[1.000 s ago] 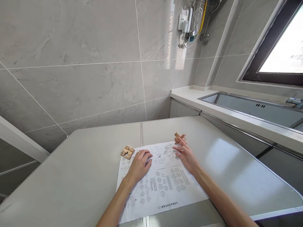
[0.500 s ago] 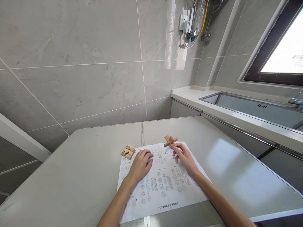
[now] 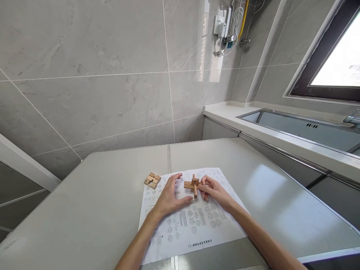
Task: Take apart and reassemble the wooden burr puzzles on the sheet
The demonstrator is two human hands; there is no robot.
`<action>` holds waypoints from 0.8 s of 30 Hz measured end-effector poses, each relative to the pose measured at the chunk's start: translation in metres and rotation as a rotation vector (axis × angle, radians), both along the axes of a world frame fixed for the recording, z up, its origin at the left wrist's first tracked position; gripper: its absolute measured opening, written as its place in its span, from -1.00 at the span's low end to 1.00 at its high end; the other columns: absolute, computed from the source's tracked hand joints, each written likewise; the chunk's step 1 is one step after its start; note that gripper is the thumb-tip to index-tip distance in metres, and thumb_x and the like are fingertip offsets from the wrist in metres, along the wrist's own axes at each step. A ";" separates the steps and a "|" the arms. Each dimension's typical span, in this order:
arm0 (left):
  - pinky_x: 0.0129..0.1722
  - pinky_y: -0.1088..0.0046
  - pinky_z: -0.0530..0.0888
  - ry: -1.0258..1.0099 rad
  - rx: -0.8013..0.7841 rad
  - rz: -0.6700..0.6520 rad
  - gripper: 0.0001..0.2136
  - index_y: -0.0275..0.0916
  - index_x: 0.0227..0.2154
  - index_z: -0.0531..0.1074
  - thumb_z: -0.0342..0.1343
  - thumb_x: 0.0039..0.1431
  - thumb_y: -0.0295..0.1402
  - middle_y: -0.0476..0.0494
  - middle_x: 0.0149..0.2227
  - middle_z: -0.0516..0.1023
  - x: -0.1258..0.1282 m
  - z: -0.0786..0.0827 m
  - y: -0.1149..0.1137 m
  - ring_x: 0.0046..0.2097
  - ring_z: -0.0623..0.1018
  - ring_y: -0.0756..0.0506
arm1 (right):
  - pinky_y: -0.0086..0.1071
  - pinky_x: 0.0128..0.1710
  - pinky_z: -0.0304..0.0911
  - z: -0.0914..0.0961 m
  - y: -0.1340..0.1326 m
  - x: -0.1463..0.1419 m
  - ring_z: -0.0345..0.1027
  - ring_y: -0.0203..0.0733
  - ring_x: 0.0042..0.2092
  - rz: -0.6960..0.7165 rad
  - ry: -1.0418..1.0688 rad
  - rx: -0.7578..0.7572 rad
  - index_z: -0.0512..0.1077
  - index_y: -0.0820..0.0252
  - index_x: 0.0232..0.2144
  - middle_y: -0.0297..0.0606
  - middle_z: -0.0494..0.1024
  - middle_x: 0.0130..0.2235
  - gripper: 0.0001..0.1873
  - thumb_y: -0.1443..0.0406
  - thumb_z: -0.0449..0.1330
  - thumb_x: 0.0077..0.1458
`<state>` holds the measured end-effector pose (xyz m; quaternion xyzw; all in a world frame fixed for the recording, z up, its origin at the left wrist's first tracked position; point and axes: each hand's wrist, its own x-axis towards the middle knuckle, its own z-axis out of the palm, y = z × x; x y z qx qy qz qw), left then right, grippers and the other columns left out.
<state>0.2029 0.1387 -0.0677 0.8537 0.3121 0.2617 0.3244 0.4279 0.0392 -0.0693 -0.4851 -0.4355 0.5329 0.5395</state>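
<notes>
Wooden cross [image 3: 194,182]: brown bars joined, ends sticking out several ways, held at lower centre of frame. White printed sheet [image 3: 202,233] flat beneath, title upside down.

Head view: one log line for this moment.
right hand: holds wooden cross over printed sheet | left hand: open beside wooden cross | flat wooden block assembly: at printed sheet's far-left corner

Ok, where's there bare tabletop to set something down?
Left of the paper and flat wooden block, the tabletop is bare; likewise between the right forearm and sink counter. Crowded: over the paper, where the left hand curves beside the wooden cross in the right hand.
</notes>
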 end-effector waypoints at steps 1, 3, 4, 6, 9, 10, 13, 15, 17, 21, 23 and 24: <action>0.24 0.04 0.43 -0.005 -0.041 -0.024 -0.11 0.00 0.37 0.13 0.44 0.03 -0.08 -0.26 0.34 0.31 0.000 0.002 -0.002 0.31 0.39 -0.33 | -0.36 -0.43 0.16 0.001 -0.001 -0.001 0.25 -0.26 -0.48 0.033 0.001 0.002 0.20 0.05 -0.35 -0.45 0.41 -0.46 -0.50 -0.10 0.35 0.13; 0.26 0.00 0.41 -0.012 -0.098 -0.076 0.00 0.01 0.40 0.08 0.49 -0.06 -0.05 -0.29 0.37 0.27 0.001 0.004 -0.004 0.34 0.36 -0.36 | -0.37 -0.43 0.15 0.002 -0.002 -0.002 0.27 -0.26 -0.47 0.090 -0.003 0.003 0.21 0.05 -0.34 -0.45 0.42 -0.47 -0.51 -0.09 0.35 0.14; 0.26 -0.02 0.40 -0.011 -0.116 -0.102 0.04 0.01 0.40 0.07 0.51 -0.10 -0.03 -0.30 0.38 0.26 0.001 0.005 -0.005 0.34 0.35 -0.37 | -0.37 -0.43 0.15 0.003 -0.003 -0.003 0.28 -0.25 -0.46 0.115 -0.005 -0.001 0.22 0.05 -0.33 -0.45 0.42 -0.47 -0.52 -0.09 0.35 0.14; 0.27 -0.03 0.39 -0.009 -0.135 -0.144 0.09 0.01 0.41 0.07 0.53 -0.17 0.00 -0.31 0.39 0.25 0.002 0.005 -0.007 0.34 0.34 -0.38 | -0.37 -0.42 0.16 0.005 -0.003 -0.004 0.29 -0.25 -0.45 0.156 -0.007 -0.010 0.23 0.05 -0.33 -0.46 0.42 -0.49 -0.52 -0.08 0.36 0.14; 0.30 -0.03 0.37 -0.006 -0.131 -0.169 0.10 -0.01 0.41 0.07 0.53 -0.17 0.01 -0.30 0.37 0.28 0.004 0.003 -0.010 0.34 0.35 -0.36 | -0.37 -0.41 0.18 0.005 -0.004 -0.006 0.30 -0.26 -0.46 0.191 -0.014 -0.020 0.24 0.06 -0.32 -0.47 0.41 -0.52 -0.51 -0.08 0.38 0.12; 0.30 -0.03 0.37 -0.002 -0.121 -0.172 0.09 -0.01 0.42 0.07 0.52 -0.15 0.01 -0.30 0.35 0.30 0.005 0.003 -0.010 0.33 0.36 -0.36 | -0.37 -0.40 0.18 0.005 -0.004 -0.006 0.31 -0.26 -0.47 0.198 -0.015 -0.021 0.24 0.06 -0.32 -0.48 0.41 -0.52 -0.51 -0.08 0.38 0.12; 0.28 -0.06 0.37 0.016 -0.068 -0.190 0.01 0.00 0.40 0.12 0.50 -0.08 -0.02 -0.27 0.29 0.38 0.006 0.002 -0.012 0.30 0.38 -0.37 | -0.38 -0.41 0.18 0.002 -0.003 -0.006 0.34 -0.25 -0.46 0.205 -0.012 -0.023 0.24 0.07 -0.32 -0.47 0.43 -0.50 -0.51 -0.07 0.38 0.12; 0.29 -0.07 0.36 0.027 -0.029 -0.199 -0.04 0.01 0.38 0.16 0.49 -0.06 -0.05 -0.25 0.25 0.41 0.007 0.002 -0.012 0.29 0.39 -0.37 | -0.38 -0.41 0.19 0.001 -0.003 -0.006 0.36 -0.25 -0.45 0.201 -0.014 -0.013 0.26 0.07 -0.28 -0.45 0.46 -0.47 -0.53 -0.06 0.37 0.14; 0.29 -0.07 0.35 0.033 -0.002 -0.194 -0.06 0.00 0.36 0.19 0.50 -0.07 -0.06 -0.23 0.23 0.43 0.007 0.002 -0.012 0.28 0.39 -0.37 | -0.37 -0.40 0.21 0.001 -0.003 -0.006 0.38 -0.25 -0.44 0.194 -0.028 -0.005 0.29 0.07 -0.22 -0.43 0.49 -0.44 -0.55 -0.07 0.34 0.17; 0.25 -0.07 0.38 0.033 0.026 -0.191 -0.09 -0.01 0.33 0.22 0.50 -0.08 -0.05 -0.24 0.20 0.44 0.007 0.001 -0.012 0.25 0.41 -0.37 | -0.35 -0.42 0.22 0.003 -0.004 -0.006 0.39 -0.23 -0.44 0.190 -0.071 -0.027 0.33 0.08 -0.15 -0.40 0.51 -0.43 -0.51 -0.11 0.33 0.15; 0.24 -0.07 0.40 0.033 0.031 -0.194 -0.10 -0.02 0.32 0.23 0.49 -0.08 -0.04 -0.24 0.20 0.44 0.007 0.001 -0.012 0.23 0.42 -0.37 | -0.35 -0.43 0.22 0.006 -0.004 -0.007 0.38 -0.23 -0.45 0.197 -0.089 -0.043 0.35 0.10 -0.16 -0.40 0.52 -0.45 -0.49 -0.14 0.33 0.13; 0.23 -0.06 0.40 0.034 0.033 -0.194 -0.10 -0.02 0.32 0.23 0.49 -0.08 -0.03 -0.24 0.20 0.45 0.007 0.000 -0.012 0.23 0.42 -0.37 | -0.35 -0.43 0.22 0.007 -0.004 -0.007 0.38 -0.22 -0.46 0.201 -0.095 -0.048 0.36 0.10 -0.17 -0.40 0.52 -0.47 -0.48 -0.15 0.33 0.12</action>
